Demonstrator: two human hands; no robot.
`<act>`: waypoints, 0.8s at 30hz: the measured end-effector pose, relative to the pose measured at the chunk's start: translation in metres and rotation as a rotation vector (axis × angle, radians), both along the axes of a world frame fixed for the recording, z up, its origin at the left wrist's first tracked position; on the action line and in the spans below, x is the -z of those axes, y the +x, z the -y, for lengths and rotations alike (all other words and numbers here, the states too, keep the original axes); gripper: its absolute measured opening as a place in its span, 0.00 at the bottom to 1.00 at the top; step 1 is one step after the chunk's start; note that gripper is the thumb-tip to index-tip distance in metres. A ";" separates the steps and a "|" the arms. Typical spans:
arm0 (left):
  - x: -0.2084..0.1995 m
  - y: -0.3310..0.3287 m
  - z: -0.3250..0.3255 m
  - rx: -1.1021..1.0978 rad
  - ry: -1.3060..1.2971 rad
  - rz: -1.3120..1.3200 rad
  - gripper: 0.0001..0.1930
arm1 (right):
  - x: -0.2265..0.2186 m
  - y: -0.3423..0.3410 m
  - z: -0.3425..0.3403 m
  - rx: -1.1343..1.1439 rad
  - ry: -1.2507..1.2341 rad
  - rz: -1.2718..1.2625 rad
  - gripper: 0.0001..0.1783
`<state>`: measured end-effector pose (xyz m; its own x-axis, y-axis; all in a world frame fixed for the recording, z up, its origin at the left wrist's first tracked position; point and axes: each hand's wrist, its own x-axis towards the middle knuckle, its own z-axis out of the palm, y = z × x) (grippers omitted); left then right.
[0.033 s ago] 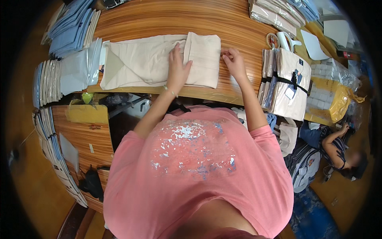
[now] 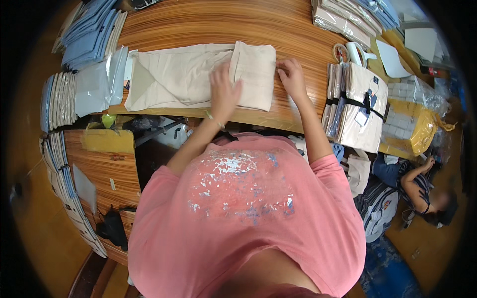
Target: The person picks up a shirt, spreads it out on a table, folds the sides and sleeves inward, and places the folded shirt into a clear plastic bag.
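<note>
A beige garment (image 2: pixel 174 74) lies flat and long across the wooden table, its right end doubled over into a thicker panel (image 2: pixel 256 74). I cannot tell what kind of garment it is. My left hand (image 2: pixel 225 94), smeared by motion, is over the cloth at the fold's left edge, fingers outstretched and thumb apart. Just past the garment's right edge is my right hand (image 2: pixel 293 79), with fingers bent, thumb apart and nothing visible between them. Its fingertips are close to the cloth edge; whether they touch it is unclear.
Clear plastic bags (image 2: pixel 94 84) and stacked blue shirts (image 2: pixel 94 39) stand left. To the right are a strapped bundle of packed shirts (image 2: pixel 365 99), a tape roll (image 2: pixel 341 52), a white handheld tool (image 2: pixel 356 52) and a yellow bag (image 2: pixel 421 124). Another person (image 2: pixel 417 184) sits far right.
My left hand has shifted slightly toward me over the cloth and is now blurred. My right hand has barely moved, and the garment keeps the same shape.
</note>
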<state>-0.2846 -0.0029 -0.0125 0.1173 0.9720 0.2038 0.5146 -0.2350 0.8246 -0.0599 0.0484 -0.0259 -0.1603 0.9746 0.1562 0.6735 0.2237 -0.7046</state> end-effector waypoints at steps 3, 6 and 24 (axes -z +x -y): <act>-0.012 0.035 0.041 0.352 0.001 -0.330 0.47 | 0.015 0.006 -0.022 -0.213 0.284 0.302 0.23; 0.044 0.041 0.045 0.075 0.022 -0.475 0.45 | 0.012 0.003 -0.042 -0.491 0.415 0.513 0.30; -0.032 -0.176 0.038 -0.356 -0.575 0.896 0.16 | -0.105 -0.190 -0.119 -0.855 -0.579 0.147 0.20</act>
